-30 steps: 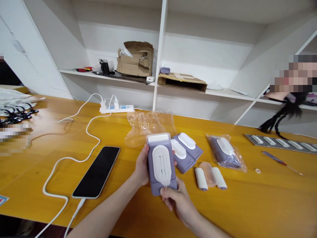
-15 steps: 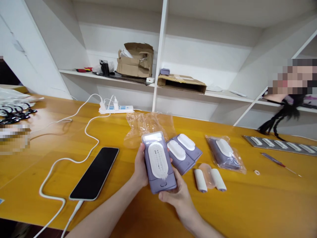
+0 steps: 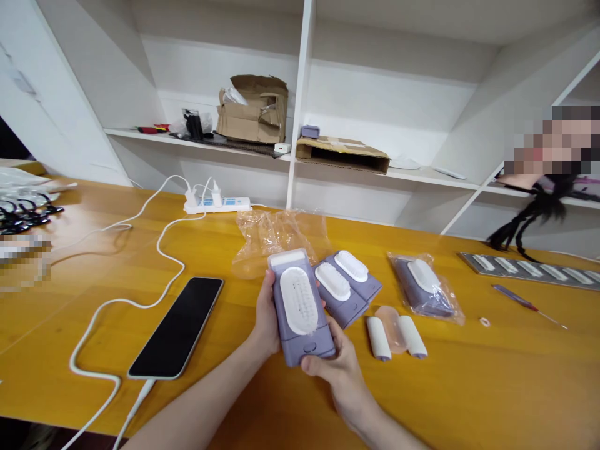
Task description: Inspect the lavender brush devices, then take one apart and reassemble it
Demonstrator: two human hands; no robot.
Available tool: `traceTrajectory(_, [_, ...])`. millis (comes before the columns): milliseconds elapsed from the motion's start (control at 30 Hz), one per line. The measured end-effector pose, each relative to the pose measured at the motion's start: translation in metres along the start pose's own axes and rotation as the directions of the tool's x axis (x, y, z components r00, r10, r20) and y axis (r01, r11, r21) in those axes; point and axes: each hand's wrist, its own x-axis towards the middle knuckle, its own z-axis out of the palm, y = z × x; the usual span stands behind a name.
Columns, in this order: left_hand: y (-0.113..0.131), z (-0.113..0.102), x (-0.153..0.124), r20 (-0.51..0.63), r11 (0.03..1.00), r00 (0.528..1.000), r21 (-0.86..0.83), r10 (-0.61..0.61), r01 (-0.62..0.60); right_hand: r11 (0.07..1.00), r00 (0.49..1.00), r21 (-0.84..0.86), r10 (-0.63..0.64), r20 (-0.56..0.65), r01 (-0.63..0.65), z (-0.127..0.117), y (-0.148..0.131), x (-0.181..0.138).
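A purple brush block with a white oval bristle pad on its face is held above the table, tilted toward me. My left hand wraps its left side, with some fingers hidden behind. At the lower right corner, my right hand grips it, the thumb on the bottom edge near a small oval mark. Just behind it lie two similar purple brush blocks, one overlapping the other. To their right are two white rollers with a pinkish translucent piece between them, and another purple block in a clear bag.
A phone on a white charging cable lies left of my arms. Behind are crumpled clear plastic and a power strip. A screwdriver, a small ring and a grey strip lie right; shelves hold cardboard boxes.
The held block stays almost in place. Its bristles look more even, with fewer dark gaps than before. The surroundings have shifted slightly left in view.
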Motion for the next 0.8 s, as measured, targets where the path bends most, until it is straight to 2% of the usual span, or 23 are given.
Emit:
traceTrajectory(333, [-0.003,-0.001,0.004,0.036,0.99,0.998,0.132,0.048,-0.053,0.983,0.988,0.113,0.139,0.062,-0.146,-0.003,0.0,-0.001])
traceTrajectory(400, [0.0,0.001,0.004,0.012,0.965,0.988,0.214,0.153,-0.152,0.985,0.991,0.11,0.127,0.051,-0.132,-0.004,0.0,-0.001])
traceTrajectory(433, [0.003,0.003,0.002,0.0,0.926,0.965,0.282,0.261,-0.251,0.989,0.994,0.102,0.104,0.036,-0.107,-0.004,-0.001,-0.001])
traceTrajectory(467, [0.007,0.004,-0.002,-0.01,0.856,0.92,0.371,0.392,-0.361,0.992,0.997,0.094,0.077,0.018,-0.078,-0.004,-0.002,-0.002])
traceTrajectory(500, [0.012,0.004,-0.008,0.01,0.725,0.836,0.491,0.549,-0.482,0.995,0.999,0.088,0.054,-0.002,-0.053,-0.004,-0.003,-0.002])
traceTrajectory(533, [0.018,0.003,-0.014,0.036,0.543,0.737,0.652,0.675,-0.529,0.995,0.999,0.087,0.04,-0.021,-0.038,-0.004,-0.004,-0.003])
traceTrajectory(567, [0.023,0.001,-0.021,0.07,0.322,0.631,0.813,0.773,-0.485,0.995,0.999,0.092,0.035,-0.038,-0.032,-0.005,-0.006,-0.003])
traceTrajectory(600, [0.027,-0.002,-0.028,0.124,0.101,0.582,0.935,0.803,-0.34,0.994,0.998,0.1,0.041,-0.054,-0.036,-0.005,-0.007,-0.004])
traceTrajectory(633, [0.031,-0.007,-0.033,0.144,-0.079,0.564,0.987,0.813,-0.138,0.993,0.996,0.11,0.056,-0.066,-0.048,-0.006,-0.008,-0.004])
traceTrajectory(700, [0.035,-0.018,-0.039,0.125,-0.309,0.599,0.927,0.791,0.214,0.989,0.992,0.123,0.097,-0.08,-0.087,-0.009,-0.009,-0.004])
traceTrajectory(733, [0.035,-0.024,-0.039,0.104,-0.383,0.633,0.866,0.767,0.322,0.986,0.99,0.129,0.116,-0.083,-0.104,-0.01,-0.01,-0.003])
traceTrajectory(800, [0.036,-0.034,-0.036,0.061,-0.473,0.678,0.761,0.733,0.444,0.983,0.986,0.133,0.14,-0.086,-0.128,-0.012,-0.009,-0.003])
